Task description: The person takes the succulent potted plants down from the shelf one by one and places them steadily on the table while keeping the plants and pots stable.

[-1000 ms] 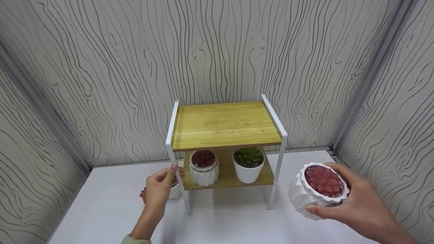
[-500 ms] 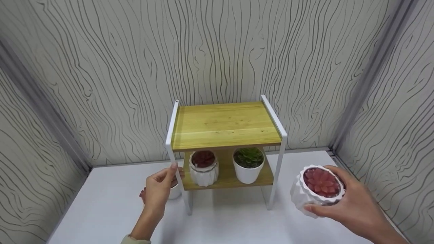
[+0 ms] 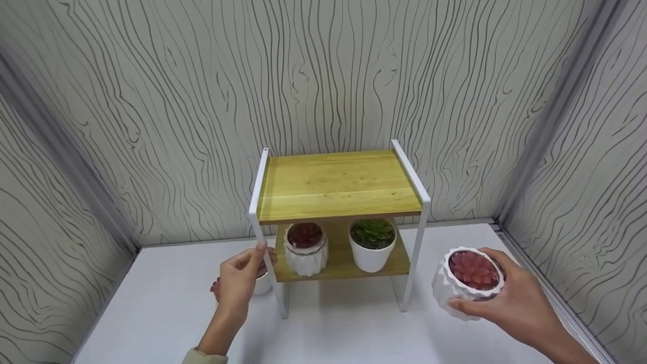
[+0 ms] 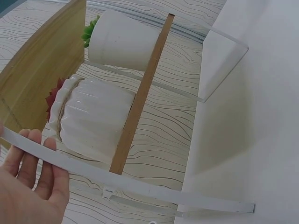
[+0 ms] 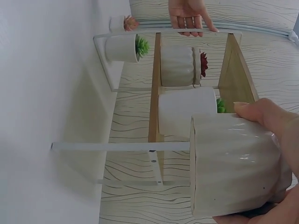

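Note:
My right hand (image 3: pixel 520 303) holds a white ridged pot with a red succulent (image 3: pixel 473 270) in the air, right of a small two-tier shelf (image 3: pixel 338 184). Thumb and fingers wrap the pot's sides, and its top tilts toward the head camera. In the right wrist view, the pot (image 5: pixel 238 163) covers part of the shelf's frame. My left hand (image 3: pixel 236 283) grips the shelf's white front left leg (image 4: pixel 93 172) between thumb and fingers. On the lower board stand another ridged white pot with a red succulent (image 3: pixel 306 253) and a smooth white pot with a green succulent (image 3: pixel 372 253).
On the white table (image 3: pixel 167 293) left of the shelf, the right wrist view shows a white pot with a green plant (image 5: pixel 122 48) and one with a pink plant (image 5: pixel 117 23). Patterned wall panels (image 3: pixel 323 76) enclose the back and sides.
My right hand has shifted slightly left with the red succulent's pot. My left hand keeps its grip on the shelf leg, and the pots on the shelf stay put.

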Demonstrator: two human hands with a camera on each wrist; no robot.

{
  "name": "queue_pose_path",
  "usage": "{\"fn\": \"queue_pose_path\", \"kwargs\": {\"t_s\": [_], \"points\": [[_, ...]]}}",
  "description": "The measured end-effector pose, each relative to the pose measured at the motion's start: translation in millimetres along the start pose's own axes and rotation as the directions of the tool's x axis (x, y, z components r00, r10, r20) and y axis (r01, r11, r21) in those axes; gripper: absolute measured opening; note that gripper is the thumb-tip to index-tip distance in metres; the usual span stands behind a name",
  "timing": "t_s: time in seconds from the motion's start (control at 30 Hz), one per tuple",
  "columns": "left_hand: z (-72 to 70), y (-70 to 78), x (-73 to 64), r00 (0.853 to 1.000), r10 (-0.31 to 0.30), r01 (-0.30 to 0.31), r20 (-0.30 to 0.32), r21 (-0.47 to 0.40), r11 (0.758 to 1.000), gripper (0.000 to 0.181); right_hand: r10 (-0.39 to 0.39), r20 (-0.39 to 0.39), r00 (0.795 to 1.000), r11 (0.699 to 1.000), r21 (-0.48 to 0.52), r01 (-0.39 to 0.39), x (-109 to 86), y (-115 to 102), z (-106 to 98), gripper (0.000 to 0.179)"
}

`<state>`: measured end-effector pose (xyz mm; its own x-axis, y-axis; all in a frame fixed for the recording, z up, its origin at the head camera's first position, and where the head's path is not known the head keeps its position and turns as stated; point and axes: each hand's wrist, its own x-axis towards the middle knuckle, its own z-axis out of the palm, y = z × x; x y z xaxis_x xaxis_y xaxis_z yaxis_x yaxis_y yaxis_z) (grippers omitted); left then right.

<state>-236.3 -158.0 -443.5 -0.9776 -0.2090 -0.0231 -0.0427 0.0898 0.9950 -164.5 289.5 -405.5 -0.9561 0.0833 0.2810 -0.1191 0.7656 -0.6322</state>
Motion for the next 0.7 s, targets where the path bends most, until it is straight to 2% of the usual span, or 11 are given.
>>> {"fn": "queue_pose_path", "kwargs": {"t_s": [0.2,0.43,0.7], "points": [[0.9,0.5,0.4,1.0,0.013,-0.013,-0.002,0.009,1.0,0.054,0.014,-0.019,1.0,1.0,0.001,-0.014,6.8,9.0,6.3,0.094],[1.2,0.8,0.1,1.0,0.009,-0.009,-0.002,0.0,1.0,0.054,0.049,-0.014,0.999,0.999,-0.018,-0.049,17.2,17.8,14.5,0.1],[1.6,0.5,-1.2,1.0,0.011,-0.011,-0.009,0.0,1.0,0.052,0.089,-0.023,0.996,0.996,0.004,-0.089,31.9,31.5,24.9,0.106]]}}
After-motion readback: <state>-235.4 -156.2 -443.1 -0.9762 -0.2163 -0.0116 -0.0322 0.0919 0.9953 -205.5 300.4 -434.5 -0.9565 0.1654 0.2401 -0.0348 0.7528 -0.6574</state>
